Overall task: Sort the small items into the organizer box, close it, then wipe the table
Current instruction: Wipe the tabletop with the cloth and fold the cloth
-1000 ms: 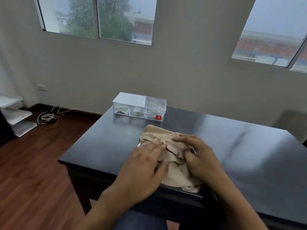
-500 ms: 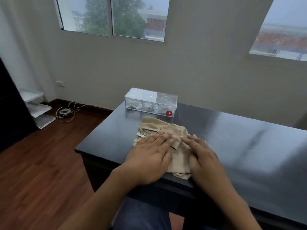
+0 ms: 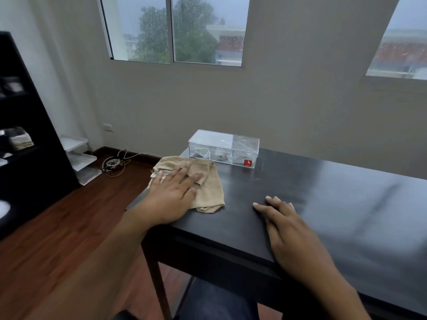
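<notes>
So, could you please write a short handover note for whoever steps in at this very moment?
Left hand: flat and open, pressing the beige cloth at the table's near-left corner.
Right hand: open, palm down on the bare tabletop, holding nothing.
Organizer box: lid shut, at the far edge, items visible in its compartments.
Done: sorting and closing, as no loose items are in sight.
Left: wiping; the cloth sits only on the left part, so the middle and right probably need passes.
</notes>
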A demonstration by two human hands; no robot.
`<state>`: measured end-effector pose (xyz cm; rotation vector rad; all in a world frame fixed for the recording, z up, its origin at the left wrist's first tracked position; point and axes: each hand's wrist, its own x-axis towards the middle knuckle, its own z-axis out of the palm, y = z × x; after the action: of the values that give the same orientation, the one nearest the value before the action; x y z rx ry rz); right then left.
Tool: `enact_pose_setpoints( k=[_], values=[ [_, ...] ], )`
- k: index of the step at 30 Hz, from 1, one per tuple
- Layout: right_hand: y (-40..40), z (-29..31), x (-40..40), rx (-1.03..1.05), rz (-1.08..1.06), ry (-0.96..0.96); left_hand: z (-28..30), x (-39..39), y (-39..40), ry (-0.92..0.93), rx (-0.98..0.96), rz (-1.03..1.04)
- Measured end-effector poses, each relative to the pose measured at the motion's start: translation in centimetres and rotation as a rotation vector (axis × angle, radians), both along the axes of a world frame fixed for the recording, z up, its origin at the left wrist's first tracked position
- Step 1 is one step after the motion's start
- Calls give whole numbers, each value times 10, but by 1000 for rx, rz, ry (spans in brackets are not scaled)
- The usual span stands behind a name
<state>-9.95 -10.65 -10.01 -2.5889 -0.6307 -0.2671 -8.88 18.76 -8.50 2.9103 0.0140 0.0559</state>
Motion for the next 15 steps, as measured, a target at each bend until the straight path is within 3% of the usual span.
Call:
enact_pose_setpoints(
  k=[8,15],
  values=[
    [0,3,-3,64,-19,-3,3,-26,-33,21,15,-122],
    [-5,15,0,301,49,11,13,-52,-74,21,-54,-331]
  ],
)
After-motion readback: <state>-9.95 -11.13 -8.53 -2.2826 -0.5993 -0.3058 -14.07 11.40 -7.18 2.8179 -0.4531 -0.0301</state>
